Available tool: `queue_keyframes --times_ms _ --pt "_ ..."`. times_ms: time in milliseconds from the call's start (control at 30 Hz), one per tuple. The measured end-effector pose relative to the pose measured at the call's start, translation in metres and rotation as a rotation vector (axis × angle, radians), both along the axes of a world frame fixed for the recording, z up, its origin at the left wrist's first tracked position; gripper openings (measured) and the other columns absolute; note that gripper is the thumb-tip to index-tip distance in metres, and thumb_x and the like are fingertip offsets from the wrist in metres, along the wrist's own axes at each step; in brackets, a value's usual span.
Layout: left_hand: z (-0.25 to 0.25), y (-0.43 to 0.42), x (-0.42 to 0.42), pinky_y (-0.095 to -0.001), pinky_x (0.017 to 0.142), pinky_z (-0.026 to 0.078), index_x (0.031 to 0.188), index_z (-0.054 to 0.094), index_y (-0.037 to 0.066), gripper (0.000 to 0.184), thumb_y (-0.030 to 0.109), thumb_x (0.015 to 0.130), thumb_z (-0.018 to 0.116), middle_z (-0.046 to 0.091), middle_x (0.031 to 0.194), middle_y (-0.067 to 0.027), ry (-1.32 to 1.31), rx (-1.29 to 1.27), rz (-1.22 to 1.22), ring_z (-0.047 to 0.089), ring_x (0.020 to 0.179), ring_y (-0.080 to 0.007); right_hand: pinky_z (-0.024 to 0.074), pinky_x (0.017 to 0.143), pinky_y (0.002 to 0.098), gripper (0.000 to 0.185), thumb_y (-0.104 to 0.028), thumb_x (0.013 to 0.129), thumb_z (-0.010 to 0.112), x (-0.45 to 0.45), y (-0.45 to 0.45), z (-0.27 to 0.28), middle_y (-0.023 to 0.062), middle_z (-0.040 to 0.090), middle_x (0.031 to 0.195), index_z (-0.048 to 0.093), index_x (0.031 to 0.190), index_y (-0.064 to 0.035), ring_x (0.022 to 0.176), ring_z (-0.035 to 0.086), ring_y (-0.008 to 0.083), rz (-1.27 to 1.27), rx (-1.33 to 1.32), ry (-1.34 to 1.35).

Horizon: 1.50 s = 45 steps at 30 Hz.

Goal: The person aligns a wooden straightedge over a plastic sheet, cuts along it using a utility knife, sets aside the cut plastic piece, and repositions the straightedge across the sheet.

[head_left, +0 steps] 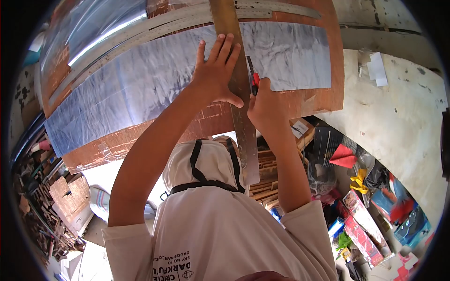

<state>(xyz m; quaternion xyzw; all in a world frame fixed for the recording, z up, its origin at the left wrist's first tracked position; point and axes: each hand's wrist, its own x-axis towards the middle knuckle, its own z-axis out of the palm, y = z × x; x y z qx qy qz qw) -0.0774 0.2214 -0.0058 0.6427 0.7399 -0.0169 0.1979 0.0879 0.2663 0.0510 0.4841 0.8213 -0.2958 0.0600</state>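
My left hand (214,75) lies flat with its fingers spread, pressing on a long, wide straightedge (241,124). The straightedge runs across a grey-white marbled sheet (290,56) and past the near edge of the worktop. My right hand (266,100) is closed around a red and black utility knife (254,77). Its dark blade end points away from me, along the right side of the straightedge and over the sheet. Whether the tip touches the sheet, I cannot tell.
Under the sheet lies a scored brown board (336,61). Behind it are long metal rulers (187,21) and clear plastic film (101,33). A pale worn panel (398,107) stands to the right. Wood offcuts (265,178) and a red-white box (363,229) lie below.
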Motion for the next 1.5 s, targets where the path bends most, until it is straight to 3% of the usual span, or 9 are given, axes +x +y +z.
queue_keyframes --times_ms 367,567,667,800,867,967,1067,1333,1500 --pt "0.001 -0.001 0.001 -0.0656 0.123 0.002 0.164 0.013 0.006 0.152 0.082 0.050 0.081 0.005 0.172 -0.0166 0.005 -0.012 -0.006 0.000 0.159 -0.0326 0.0570 0.074 0.0546 0.033 -0.005 0.086 0.069 -0.013 -0.011 -0.001 0.0293 0.070 0.091 0.045 0.107 0.0038 0.088 0.071 0.0481 0.000 -0.005 -0.109" --pt "-0.007 -0.003 0.000 -0.0667 0.122 0.005 0.164 0.014 0.006 0.152 0.084 0.051 0.079 0.006 0.171 -0.0170 0.037 0.099 -0.006 0.002 0.159 -0.0329 0.0577 0.077 0.0540 0.033 -0.006 0.087 0.069 -0.004 -0.006 -0.004 0.0276 0.070 0.091 0.046 0.108 0.0044 0.090 0.072 0.0466 0.050 -0.027 -0.139" --pt "-0.006 -0.002 0.002 -0.0670 0.122 0.005 0.164 0.013 0.007 0.151 0.085 0.052 0.078 0.005 0.171 -0.0171 0.056 0.068 -0.001 0.002 0.159 -0.0327 0.0570 0.071 0.0541 0.042 0.001 0.081 0.069 0.003 -0.011 -0.011 0.0316 0.068 0.086 0.044 0.114 0.0070 0.085 0.070 0.0502 0.068 0.046 -0.168" --pt "-0.006 -0.003 0.004 -0.0667 0.122 0.004 0.164 0.011 0.007 0.152 0.085 0.052 0.078 0.005 0.172 -0.0170 0.091 0.036 -0.008 0.001 0.159 -0.0324 0.0573 0.073 0.0544 0.044 0.001 0.082 0.068 0.021 -0.024 -0.012 0.0306 0.069 0.087 0.044 0.118 0.0064 0.087 0.069 0.0507 0.086 0.036 -0.141" --pt "-0.002 -0.002 0.005 -0.0666 0.123 0.004 0.164 0.011 0.007 0.153 0.085 0.051 0.078 0.004 0.172 -0.0170 0.098 0.031 -0.012 0.001 0.159 -0.0323 0.0572 0.073 0.0551 0.044 0.000 0.084 0.067 0.039 -0.039 -0.026 0.0297 0.069 0.088 0.044 0.121 0.0042 0.088 0.069 0.0516 0.121 0.315 0.051" --pt "0.003 0.000 0.006 -0.0640 0.124 0.005 0.165 0.005 0.009 0.156 0.079 0.050 0.084 0.000 0.172 -0.0145 0.082 -0.026 0.017 -0.002 0.159 -0.0308 0.0581 0.075 0.0562 0.033 -0.004 0.088 0.063 0.044 -0.053 0.005 0.0292 0.069 0.089 0.045 0.114 0.0026 0.089 0.070 0.0494 0.033 0.032 -0.181" --pt "0.003 0.000 0.006 -0.0638 0.124 0.005 0.165 0.006 0.009 0.155 0.079 0.050 0.084 -0.001 0.172 -0.0145 0.082 -0.018 0.017 -0.003 0.159 -0.0305 0.0584 0.074 0.0557 0.034 -0.004 0.089 0.061 0.057 -0.058 0.010 0.0306 0.068 0.086 0.043 0.117 0.0027 0.087 0.071 0.0489 0.024 -0.112 -0.229" --pt "0.001 0.000 0.003 -0.0663 0.122 0.002 0.164 0.009 0.006 0.154 0.083 0.050 0.080 0.003 0.172 -0.0181 0.066 0.000 -0.004 -0.001 0.159 -0.0324 0.0529 0.068 0.0576 0.025 -0.004 0.090 0.063 0.049 -0.033 0.038 0.0299 0.068 0.085 0.048 0.108 0.0025 0.080 0.068 0.0498 -0.007 -0.064 -0.052" --pt "0.002 0.001 0.002 -0.0662 0.122 0.000 0.164 0.009 0.006 0.154 0.083 0.051 0.079 0.002 0.172 -0.0179 0.056 -0.016 -0.005 -0.002 0.159 -0.0326 0.0521 0.067 0.0568 0.023 -0.006 0.091 0.062 0.016 -0.010 0.007 0.0281 0.067 0.078 0.048 0.107 0.0024 0.079 0.068 0.0489 0.036 0.096 0.088"
